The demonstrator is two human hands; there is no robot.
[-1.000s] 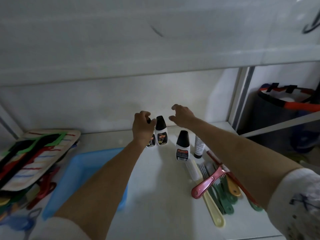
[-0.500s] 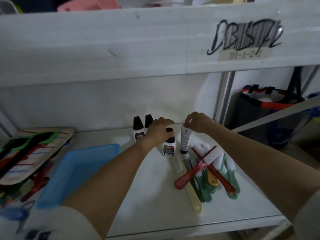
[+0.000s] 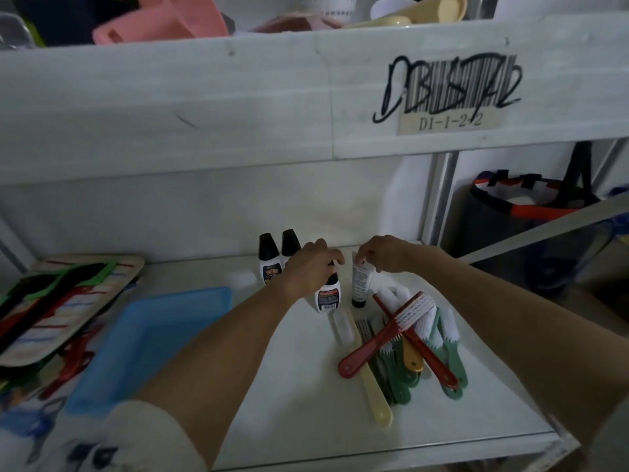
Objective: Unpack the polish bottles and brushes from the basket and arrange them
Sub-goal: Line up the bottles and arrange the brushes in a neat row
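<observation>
Your left hand [image 3: 311, 267] grips the cap of a white polish bottle [image 3: 327, 296] standing on the shelf [image 3: 272, 403]; your right hand [image 3: 383, 253] pinches the top of a tube [image 3: 360, 284] just beside it. Two more bottles [image 3: 277, 257] stand behind, brushes [image 3: 408, 345] lie piled to the right, the blue basket [image 3: 149, 338] left.

White shelving unit [image 3: 306, 420] in dim light, a pale back wall [image 3: 170, 212] beyond the hands. Above them, a shelf edge carries a scribbled-over barcode label [image 3: 449, 97] reading DI-1-2-2.

Bare forearms; short white sleeves, left sleeve [image 3: 112, 441] with dark blue printed marks, right sleeve [image 3: 612, 437] barely in view.
</observation>
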